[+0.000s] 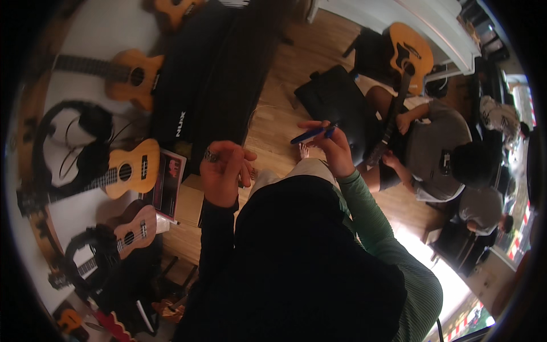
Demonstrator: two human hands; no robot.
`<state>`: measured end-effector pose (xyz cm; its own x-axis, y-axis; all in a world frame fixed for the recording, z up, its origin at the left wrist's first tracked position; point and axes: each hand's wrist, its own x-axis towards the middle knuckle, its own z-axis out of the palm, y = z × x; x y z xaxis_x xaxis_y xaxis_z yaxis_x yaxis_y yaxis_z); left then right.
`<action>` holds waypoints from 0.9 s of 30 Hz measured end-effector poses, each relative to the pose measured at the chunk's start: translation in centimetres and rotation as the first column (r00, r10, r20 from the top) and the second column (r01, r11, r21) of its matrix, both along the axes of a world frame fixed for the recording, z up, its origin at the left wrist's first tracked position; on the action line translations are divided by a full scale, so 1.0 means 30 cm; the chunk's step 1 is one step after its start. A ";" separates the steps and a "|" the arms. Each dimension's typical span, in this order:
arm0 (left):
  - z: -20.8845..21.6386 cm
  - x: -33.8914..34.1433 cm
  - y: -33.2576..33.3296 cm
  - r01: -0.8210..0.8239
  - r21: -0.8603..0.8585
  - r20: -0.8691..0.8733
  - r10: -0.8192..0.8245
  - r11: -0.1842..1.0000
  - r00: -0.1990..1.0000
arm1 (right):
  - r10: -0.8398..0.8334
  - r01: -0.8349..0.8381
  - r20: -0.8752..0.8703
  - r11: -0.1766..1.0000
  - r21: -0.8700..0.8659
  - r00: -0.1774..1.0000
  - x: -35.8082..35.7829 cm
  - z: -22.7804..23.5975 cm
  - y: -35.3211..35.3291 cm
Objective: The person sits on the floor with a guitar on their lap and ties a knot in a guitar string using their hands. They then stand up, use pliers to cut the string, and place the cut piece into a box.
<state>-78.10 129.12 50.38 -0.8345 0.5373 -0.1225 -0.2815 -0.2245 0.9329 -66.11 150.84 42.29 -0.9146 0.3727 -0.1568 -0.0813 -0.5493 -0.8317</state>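
Note:
My right hand [339,153] is closed round a small pair of blue-handled pliers [307,135], held out in front of my body. Their dark head, near my fingers, is too small to make out clearly. To the left, my left hand [223,171] is raised with its fingers curled in and a ring on one of them. Whether a thin thing is pinched there is hidden. The two hands are apart, and my left one is nearest to a long black keyboard-like instrument [196,108].
Several ukuleles, one pale [134,169], hang on the left wall near headphones [94,122]. A framed picture [169,185] stands below. At right, a seated person [439,145] holds an acoustic guitar [419,54] beside a black bench [336,105]. More people sit farther right.

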 end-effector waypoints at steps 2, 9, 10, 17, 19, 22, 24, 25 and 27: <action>0.055 -0.014 -0.043 -0.034 0.057 -0.022 0.035 0.998 0.999 | 0.104 -0.114 -0.160 0.992 -0.055 0.982 -0.054 0.122 -0.060; 0.223 -0.005 -0.177 -0.053 0.072 -0.144 0.063 0.996 0.988 | 0.481 -0.577 -0.401 0.801 -0.160 0.779 -0.101 0.458 -0.219; 0.239 -0.002 -0.188 -0.050 0.079 -0.160 0.062 0.996 0.985 | 0.499 -0.606 -0.425 0.779 -0.161 0.755 -0.096 0.472 -0.234; 0.285 0.032 -0.207 -0.056 0.114 -0.172 0.075 0.992 0.982 | 0.467 -0.470 -0.206 0.882 0.038 0.860 -0.028 0.543 -0.293; 0.294 0.034 -0.204 -0.057 0.093 -0.178 0.073 0.994 0.981 | 0.522 -0.506 -0.123 0.851 0.141 0.844 -0.030 0.567 -0.294; 0.325 0.037 -0.207 -0.061 -0.010 -0.275 0.056 0.998 0.960 | 0.673 -0.668 0.030 0.726 0.163 0.739 -0.026 0.629 -0.283; 0.359 0.038 -0.200 -0.006 -0.036 -0.316 -0.006 0.999 0.949 | 0.712 -0.709 0.022 0.695 0.118 0.701 -0.018 0.661 -0.284; 0.369 0.038 -0.198 0.034 -0.055 -0.343 -0.051 0.998 0.938 | 0.727 -0.722 -0.003 0.683 0.105 0.687 -0.013 0.670 -0.288; 0.392 0.041 -0.199 0.089 -0.076 -0.381 -0.111 0.993 0.918 | 0.755 -0.752 -0.001 0.654 0.088 0.656 -0.010 0.682 -0.286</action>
<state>-76.86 123.17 62.15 -0.7656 0.6220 0.1643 0.0830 -0.1577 0.9840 -66.42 142.27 62.74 -0.8907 -0.4378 -0.1223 0.3038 -0.3732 -0.8766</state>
